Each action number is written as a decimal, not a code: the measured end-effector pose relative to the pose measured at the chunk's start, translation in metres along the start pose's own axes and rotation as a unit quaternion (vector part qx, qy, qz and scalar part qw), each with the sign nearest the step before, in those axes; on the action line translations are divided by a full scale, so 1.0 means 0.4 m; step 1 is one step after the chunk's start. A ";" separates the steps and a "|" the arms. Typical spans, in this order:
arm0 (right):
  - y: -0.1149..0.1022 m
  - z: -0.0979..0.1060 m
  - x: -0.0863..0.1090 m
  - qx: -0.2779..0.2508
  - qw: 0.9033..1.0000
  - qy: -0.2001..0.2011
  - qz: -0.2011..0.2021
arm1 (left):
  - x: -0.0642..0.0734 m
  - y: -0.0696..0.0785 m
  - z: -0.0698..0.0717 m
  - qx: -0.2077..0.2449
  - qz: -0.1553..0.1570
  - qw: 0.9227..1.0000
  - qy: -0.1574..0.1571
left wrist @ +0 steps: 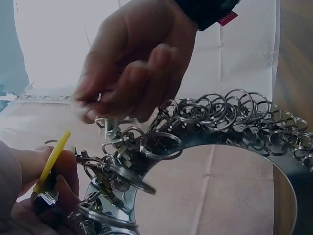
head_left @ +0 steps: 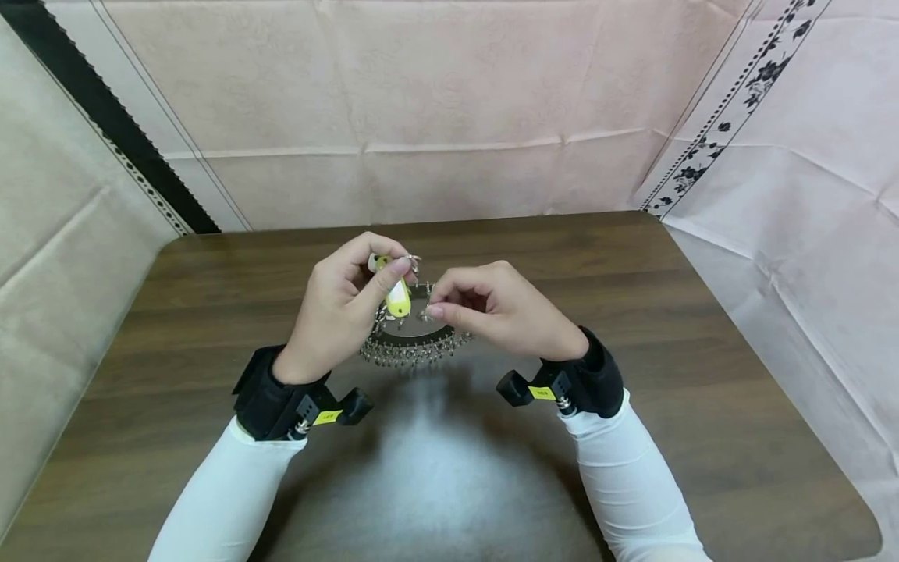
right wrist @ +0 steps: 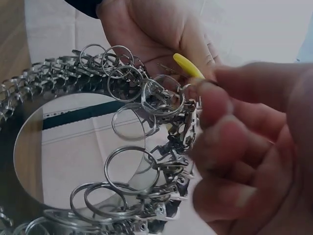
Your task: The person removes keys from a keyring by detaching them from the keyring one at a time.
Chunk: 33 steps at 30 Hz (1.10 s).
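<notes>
A ring-shaped dark metal rack (head_left: 414,340) with many split rings and small metal clips round its rim stands on the table. Over its left side my left hand (head_left: 344,300) holds a yellow key tag (head_left: 399,299) with a white label, a small metal ring at its upper end. The tag's yellow edge (left wrist: 53,159) shows side-on in the left wrist view. At the rack's right, my right hand (head_left: 495,308) pinches a small shiny metal piece between thumb and forefinger; the fingertips mostly hide it. Large split rings (right wrist: 131,169) hang close by these fingers in the right wrist view.
The brown wooden table (head_left: 632,328) spreads around the rack, with rounded far corners. Pale cloth (head_left: 449,117) hangs behind it and at both sides. Black wrist straps with cameras (head_left: 354,406) stick out under each hand.
</notes>
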State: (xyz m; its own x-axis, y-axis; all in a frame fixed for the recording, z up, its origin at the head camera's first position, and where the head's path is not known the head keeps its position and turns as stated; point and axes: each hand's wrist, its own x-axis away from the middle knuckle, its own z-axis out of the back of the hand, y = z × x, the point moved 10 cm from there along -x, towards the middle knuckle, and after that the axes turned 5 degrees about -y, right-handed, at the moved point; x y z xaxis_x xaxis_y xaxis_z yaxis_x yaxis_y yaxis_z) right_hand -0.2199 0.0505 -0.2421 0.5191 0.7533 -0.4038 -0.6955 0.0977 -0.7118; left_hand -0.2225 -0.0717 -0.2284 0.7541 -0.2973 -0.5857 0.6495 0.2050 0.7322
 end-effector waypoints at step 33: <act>0.009 0.043 0.000 -0.198 0.971 0.126 0.051 | 0.010 0.024 -0.040 -0.063 -0.047 0.997 0.003</act>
State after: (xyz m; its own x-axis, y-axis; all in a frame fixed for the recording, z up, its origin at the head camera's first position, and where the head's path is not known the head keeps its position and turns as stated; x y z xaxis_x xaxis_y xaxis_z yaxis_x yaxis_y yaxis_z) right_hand -0.2308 0.0618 -0.2347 0.5973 0.5586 -0.5755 -0.5300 -0.2636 -0.8060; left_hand -0.2117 -0.0559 -0.2292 0.6890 -0.3153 -0.6526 0.7247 0.2914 0.6244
